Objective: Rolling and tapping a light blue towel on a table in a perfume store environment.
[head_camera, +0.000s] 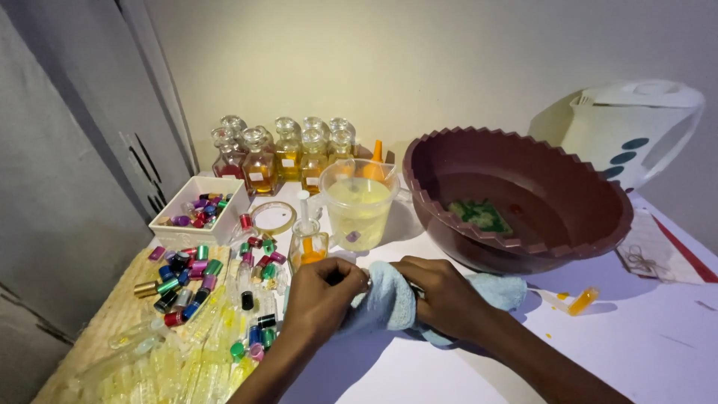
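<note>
Both hands meet low in the middle of the view over a soft pale-blue terry cloth [393, 299]. The left hand [321, 295] has its fingers curled tight, pinching a small object at their tips that is too hidden to identify, pressed against the cloth's near fold. The right hand [449, 295] is clenched around the bunched cloth, its fingers buried in the fabric, and the loose end of the cloth trails out beyond its knuckles toward the right. Just beyond the left fingertips stands a small clear glass bottle holding orange liquid [308, 247], and behind that a clear plastic measuring jug of pale yellow liquid [360, 206]. Past the right knuckles sits a wide dark-brown plastic basin with a scalloped rim [449, 217], with something green lying in its bottom. To the outer side of the left hand lie scattered metallic bottle caps in red, green, blue, pink and gold [187, 280], and nearer the wrist a heap of small clear vials filled with yellow liquid [179, 359]. Farther off on that side is a white square box of more coloured caps [168, 228], and behind it a row of stoppered glass bottles with amber liquids [280, 153]. Well to the right of the right hand lies 1 small orange-filled vial [582, 301] on the white tabletop [643, 352].
</note>
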